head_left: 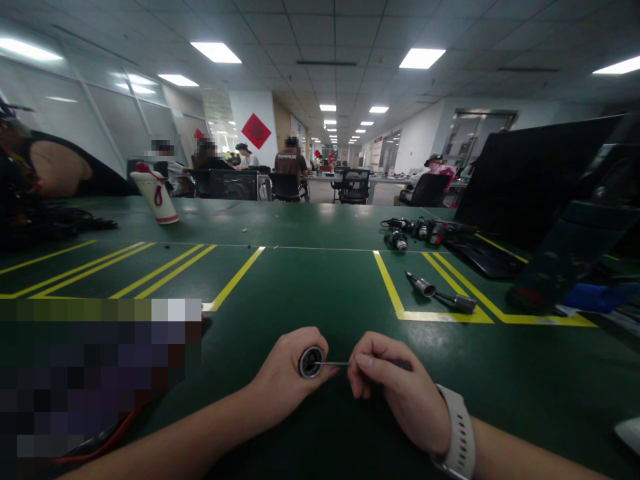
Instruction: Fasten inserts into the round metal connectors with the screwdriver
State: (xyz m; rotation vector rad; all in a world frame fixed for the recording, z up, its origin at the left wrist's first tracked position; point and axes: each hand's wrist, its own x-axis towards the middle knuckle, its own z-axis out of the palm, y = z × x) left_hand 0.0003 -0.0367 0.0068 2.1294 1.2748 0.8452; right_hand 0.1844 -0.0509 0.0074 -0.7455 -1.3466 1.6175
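Note:
My left hand (295,363) is wrapped round a hollow metal cylinder (311,363), its round open mouth turned up toward me. Small dark parts show inside the mouth, too small to make out. In my right hand (390,373) is a screwdriver (336,363), gripped by its dark handle, which the fingers mostly cover. Its thin shaft points left, and the end reaches the mouth of the cylinder; whether it touches anything inside I cannot tell. Two similar metal cylinders with thin stems, one (425,288) and another (465,304), lie farther off to the right.
Yellow tape lines (240,277) mark the green table (320,280). More metal connectors (399,241) with cables lie at the back right, near a black screen (530,173) and a dark bottle (555,257). A white cup (156,195) stands at the back left. A person's arm (60,167) is at far left.

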